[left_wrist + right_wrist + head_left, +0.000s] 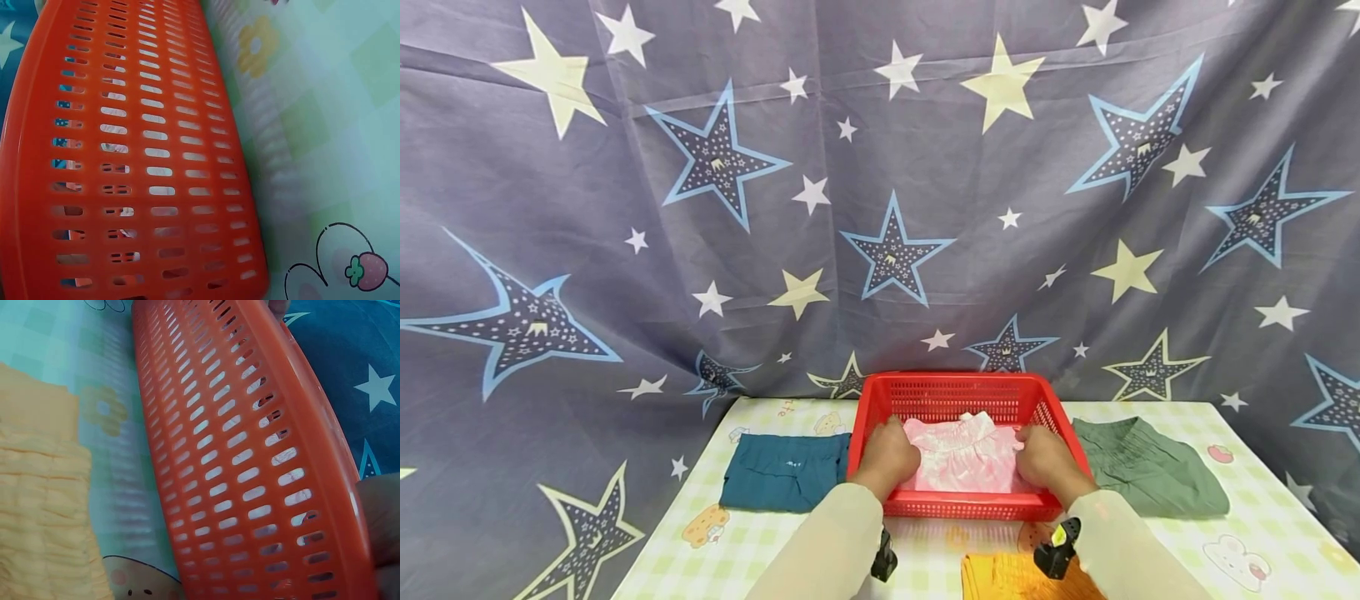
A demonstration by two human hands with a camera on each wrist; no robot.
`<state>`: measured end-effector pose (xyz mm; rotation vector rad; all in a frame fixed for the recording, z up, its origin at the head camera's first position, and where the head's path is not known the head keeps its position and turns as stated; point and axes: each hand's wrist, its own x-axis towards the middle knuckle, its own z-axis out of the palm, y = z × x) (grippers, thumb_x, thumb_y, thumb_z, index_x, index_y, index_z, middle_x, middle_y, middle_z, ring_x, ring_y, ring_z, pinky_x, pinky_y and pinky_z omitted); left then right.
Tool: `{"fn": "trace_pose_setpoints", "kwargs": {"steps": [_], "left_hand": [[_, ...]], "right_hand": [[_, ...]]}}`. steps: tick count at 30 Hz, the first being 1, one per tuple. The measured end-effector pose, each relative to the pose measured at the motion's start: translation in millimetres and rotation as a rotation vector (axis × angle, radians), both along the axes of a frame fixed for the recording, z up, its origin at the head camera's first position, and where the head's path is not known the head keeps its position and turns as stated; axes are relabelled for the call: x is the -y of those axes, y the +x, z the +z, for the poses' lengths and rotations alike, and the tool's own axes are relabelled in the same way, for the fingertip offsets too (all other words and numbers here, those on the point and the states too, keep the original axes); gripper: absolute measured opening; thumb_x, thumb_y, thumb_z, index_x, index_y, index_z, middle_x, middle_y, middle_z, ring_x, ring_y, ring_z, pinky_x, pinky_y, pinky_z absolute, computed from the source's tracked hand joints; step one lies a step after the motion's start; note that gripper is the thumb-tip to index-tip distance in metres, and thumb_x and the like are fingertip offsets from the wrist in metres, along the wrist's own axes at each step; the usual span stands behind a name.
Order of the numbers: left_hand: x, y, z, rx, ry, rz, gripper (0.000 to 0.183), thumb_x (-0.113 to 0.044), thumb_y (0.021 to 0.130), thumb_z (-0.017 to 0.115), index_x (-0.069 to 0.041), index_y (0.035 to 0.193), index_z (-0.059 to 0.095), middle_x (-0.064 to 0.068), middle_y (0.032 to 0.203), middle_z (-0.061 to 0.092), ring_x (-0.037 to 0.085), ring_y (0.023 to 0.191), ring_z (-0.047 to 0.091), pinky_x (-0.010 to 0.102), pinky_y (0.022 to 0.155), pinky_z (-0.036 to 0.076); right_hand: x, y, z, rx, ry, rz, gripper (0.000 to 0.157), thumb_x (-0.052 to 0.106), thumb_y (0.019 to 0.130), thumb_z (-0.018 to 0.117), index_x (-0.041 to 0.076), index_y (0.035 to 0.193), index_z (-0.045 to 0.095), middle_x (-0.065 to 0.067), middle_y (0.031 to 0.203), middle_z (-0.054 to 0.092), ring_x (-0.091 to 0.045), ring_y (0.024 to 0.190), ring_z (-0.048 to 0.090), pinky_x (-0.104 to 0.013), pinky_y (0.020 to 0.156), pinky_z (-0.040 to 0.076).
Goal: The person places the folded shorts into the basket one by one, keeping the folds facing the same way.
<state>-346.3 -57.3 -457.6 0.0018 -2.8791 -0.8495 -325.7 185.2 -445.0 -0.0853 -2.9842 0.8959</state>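
While the left grip [889,454] pinches the pink garment [964,457], the right grip [1045,457] pinches its opposite side.

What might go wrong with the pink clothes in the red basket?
The pink garment might crumple if the left hand and right hand, at its opposite sides, move unevenly. A sleeve might bump the red basket, since both hands reach in over its rim.
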Motion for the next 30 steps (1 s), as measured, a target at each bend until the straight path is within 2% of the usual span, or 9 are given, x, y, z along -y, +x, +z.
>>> {"fn": "trace_pose_setpoints", "kwargs": {"steps": [3,9,13,17,21,24,30], "left_hand": [[-0.3,0.0,0.8,-0.015,0.014,0.013,0.040,-0.009,0.082,0.071,0.006,0.117,0.060,0.020,0.097,0.061,0.039,0.097,0.062,0.052,0.094,0.050],[0.4,3.1,6.7,-0.019,0.052,0.018,0.038,-0.009,0.084,0.069,0.004,0.120,0.060,0.020,0.100,0.062,0.039,0.099,0.062,0.053,0.095,0.049],[1.9,3.2,7.6,-0.080,0.081,0.008,0.030,-0.007,0.085,0.068,0.002,0.113,0.062,0.018,0.096,0.063,0.038,0.096,0.064,0.052,0.092,0.051],[3.7,3.3,11.1,-0.122,0.109,-0.008,0.031,-0.006,0.086,0.067,0.002,0.115,0.062,0.017,0.095,0.064,0.037,0.094,0.065,0.051,0.091,0.051],[4.5,5.8,16.4,-0.118,0.127,-0.015,0.036,-0.008,0.087,0.067,0.002,0.122,0.061,0.015,0.096,0.066,0.034,0.093,0.065,0.050,0.089,0.052],[4.1,9.1,21.7,-0.106,0.148,-0.024,0.040,-0.011,0.089,0.066,0.000,0.127,0.061,0.014,0.100,0.067,0.032,0.095,0.065,0.049,0.090,0.052],[3.1,19.3,32.1,-0.134,0.217,-0.076,0.037,-0.012,0.090,0.065,-0.001,0.125,0.062,0.014,0.107,0.068,0.032,0.101,0.065,0.049,0.091,0.051]], "right_hand": [[1.1,0.2,1.4,-0.007,0.001,-0.014,0.034,0.000,0.086,0.064,-0.009,0.119,0.066,-0.026,0.115,0.067,-0.033,0.093,0.061,-0.050,0.088,0.052],[1.3,1.0,0.3,-0.034,-0.054,-0.040,0.035,-0.002,0.086,0.062,-0.009,0.121,0.065,-0.025,0.112,0.068,-0.033,0.089,0.061,-0.046,0.079,0.054],[0.1,1.1,-1.5,-0.104,-0.073,-0.046,0.036,-0.001,0.086,0.058,-0.010,0.120,0.065,-0.024,0.108,0.069,-0.032,0.088,0.062,-0.048,0.079,0.054],[-0.4,2.5,-0.2,-0.191,-0.094,-0.045,0.034,0.000,0.087,0.055,-0.010,0.118,0.066,-0.023,0.104,0.070,-0.032,0.088,0.064,-0.051,0.082,0.054],[-2.1,5.4,1.8,-0.260,-0.153,-0.048,0.032,0.002,0.090,0.055,-0.008,0.117,0.068,-0.021,0.105,0.071,-0.033,0.092,0.066,-0.053,0.085,0.053],[-4.4,8.2,4.7,-0.295,-0.201,-0.047,0.031,0.003,0.091,0.055,-0.006,0.118,0.068,-0.020,0.105,0.072,-0.033,0.093,0.067,-0.051,0.081,0.053],[-13.2,17.4,11.4,-0.354,-0.257,-0.033,0.028,0.004,0.094,0.058,-0.005,0.119,0.069,-0.019,0.105,0.072,-0.033,0.095,0.067,-0.047,0.080,0.052]]}}
